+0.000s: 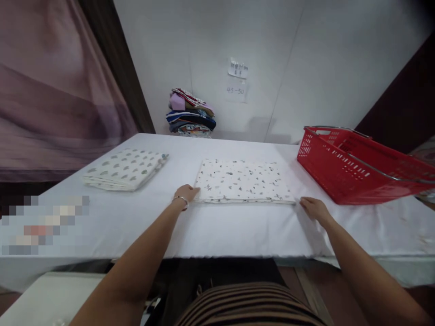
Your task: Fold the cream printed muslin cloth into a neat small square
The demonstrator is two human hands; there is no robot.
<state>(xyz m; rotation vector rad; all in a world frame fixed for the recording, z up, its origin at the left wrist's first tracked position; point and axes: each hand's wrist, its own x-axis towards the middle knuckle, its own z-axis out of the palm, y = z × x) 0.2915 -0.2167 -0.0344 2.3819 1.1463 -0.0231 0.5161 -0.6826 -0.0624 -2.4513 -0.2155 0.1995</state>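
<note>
A white cloth with a small scattered print [243,179], folded into a flat rectangle, lies in front of me on the white-covered table [234,233]. My left hand [187,194], with a bracelet at the wrist, is closed at the cloth's near left corner. Just beyond the near right corner, my right hand [314,209] rests low over the table, fingers stretched toward the cloth with a small gap between. To the left lies another folded white cloth with grey-green heart shapes [124,168].
A red plastic basket [343,174] with metal handles stands at the right. A stack of folded fabrics [190,113] sits against the back wall, left of paper signs [237,79]. Pink drapery [64,90] hangs at the left. A blurred-out patch [41,228] covers the table's left side.
</note>
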